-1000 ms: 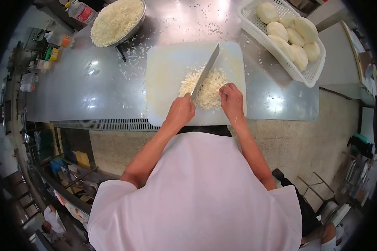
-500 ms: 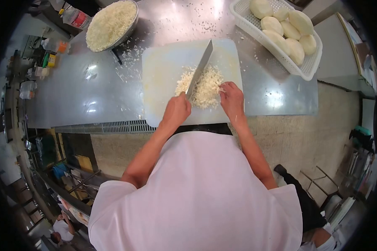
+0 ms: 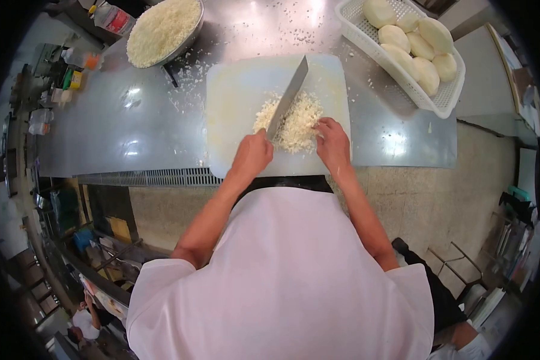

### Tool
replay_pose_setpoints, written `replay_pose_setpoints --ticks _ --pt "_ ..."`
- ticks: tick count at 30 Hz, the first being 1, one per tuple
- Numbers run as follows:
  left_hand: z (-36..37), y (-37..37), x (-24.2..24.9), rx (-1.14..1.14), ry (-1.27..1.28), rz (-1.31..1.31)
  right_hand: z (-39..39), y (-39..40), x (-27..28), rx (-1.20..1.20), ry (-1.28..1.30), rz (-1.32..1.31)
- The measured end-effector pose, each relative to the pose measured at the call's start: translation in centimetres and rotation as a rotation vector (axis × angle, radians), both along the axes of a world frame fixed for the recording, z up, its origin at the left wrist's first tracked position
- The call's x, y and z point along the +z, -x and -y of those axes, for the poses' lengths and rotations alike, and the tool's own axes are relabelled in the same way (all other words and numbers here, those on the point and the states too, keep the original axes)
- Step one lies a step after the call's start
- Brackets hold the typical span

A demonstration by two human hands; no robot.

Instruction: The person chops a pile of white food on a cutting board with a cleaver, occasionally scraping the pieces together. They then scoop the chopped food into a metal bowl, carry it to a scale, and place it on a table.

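Observation:
My left hand (image 3: 252, 157) is closed round the handle of a large kitchen knife (image 3: 290, 95). The long blade points away from me and slants to the right, resting over a pile of finely chopped pale vegetable (image 3: 301, 125). Beneath the pile lies a white cutting board (image 3: 234, 102). At the pile's right edge is my right hand (image 3: 335, 146), its fingers bent and the thumb a little apart from them. Its fingertips touch the chopped bits; nothing shows gripped between them.
A metal bowl (image 3: 193, 39) heaped with chopped pieces stands at the back left, beside a bottle (image 3: 115, 20). The white plastic basket (image 3: 396, 72) at right holds several peeled pale vegetables (image 3: 427, 75). Crumbs dot the steel table (image 3: 162, 129). Another person (image 3: 87, 323) is at lower left.
The view has shifted slightly, so the bowl, board and basket appear a little further right. Both hands and the knife stay in nearly the same place over the pile.

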State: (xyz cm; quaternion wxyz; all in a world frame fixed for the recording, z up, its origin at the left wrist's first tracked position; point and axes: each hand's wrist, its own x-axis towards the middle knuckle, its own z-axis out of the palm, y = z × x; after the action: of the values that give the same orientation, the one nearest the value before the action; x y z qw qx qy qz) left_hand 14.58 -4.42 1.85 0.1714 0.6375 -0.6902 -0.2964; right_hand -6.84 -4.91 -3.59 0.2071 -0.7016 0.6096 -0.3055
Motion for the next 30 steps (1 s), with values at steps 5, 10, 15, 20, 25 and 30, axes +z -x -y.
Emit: replay_pose_setpoints --ticks 5,10,15,20,25,30 --pt "-0.9 -1.3 1.9 0.047 -0.008 0.074 0.4 -0.1 0.1 0.021 -0.045 -0.068" --pt "-0.6 -2.5 2.0 0.089 -0.046 0.059 0.4 -0.2 -0.1 -0.013 -0.069 0.045" --pt "-1.4 -4.3 -1.1 0.078 0.073 0.122 0.0 -0.4 -0.7 -0.019 -0.106 0.041" --pt "-1.4 -4.0 1.8 0.183 -0.002 0.043 0.0 0.1 -0.1 -0.043 0.075 -0.057" --pt "0.0 -6.1 0.5 0.208 -0.127 -0.107 -0.7 -0.3 -0.3 0.0 -0.016 -0.086" --pt "1.0 -10.4 -0.2 0.261 0.104 0.05 -1.5 -0.2 -0.9 -0.041 0.001 -0.057"
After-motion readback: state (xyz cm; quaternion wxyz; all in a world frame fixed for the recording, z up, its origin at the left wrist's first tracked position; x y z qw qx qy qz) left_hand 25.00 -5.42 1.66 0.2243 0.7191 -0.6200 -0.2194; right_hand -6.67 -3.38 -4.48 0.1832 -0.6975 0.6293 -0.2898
